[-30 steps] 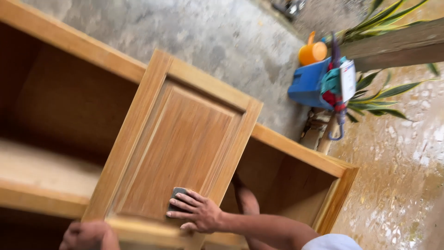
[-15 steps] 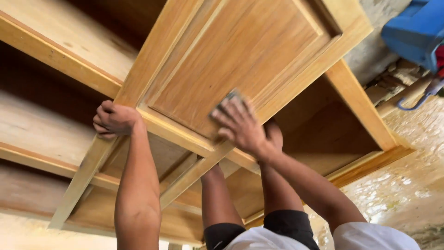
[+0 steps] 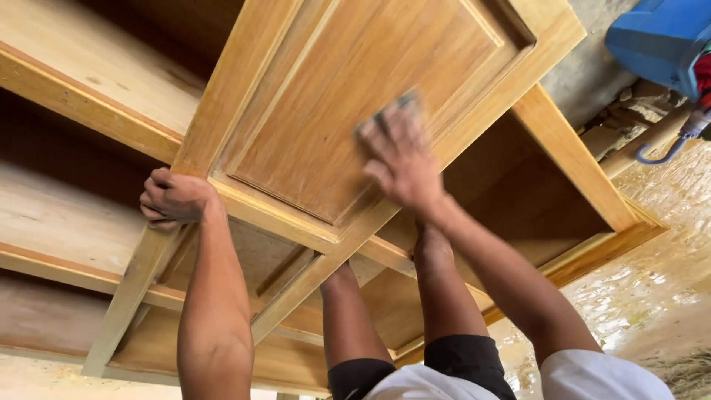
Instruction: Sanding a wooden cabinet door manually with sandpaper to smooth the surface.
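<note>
Sanding of the cabinet door (image 3: 355,111) is underway: right hand (image 3: 400,159) presses a sanding pad (image 3: 396,104) on its panel, left hand (image 3: 174,198) grips the frame; next stroke needs even pressure.

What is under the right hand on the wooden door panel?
Under the right hand a grey sanding pad peeks out past the fingertips, pressed against the wooden door panel. Most of the pad is covered by the hand, so its full shape cannot be seen.
</note>
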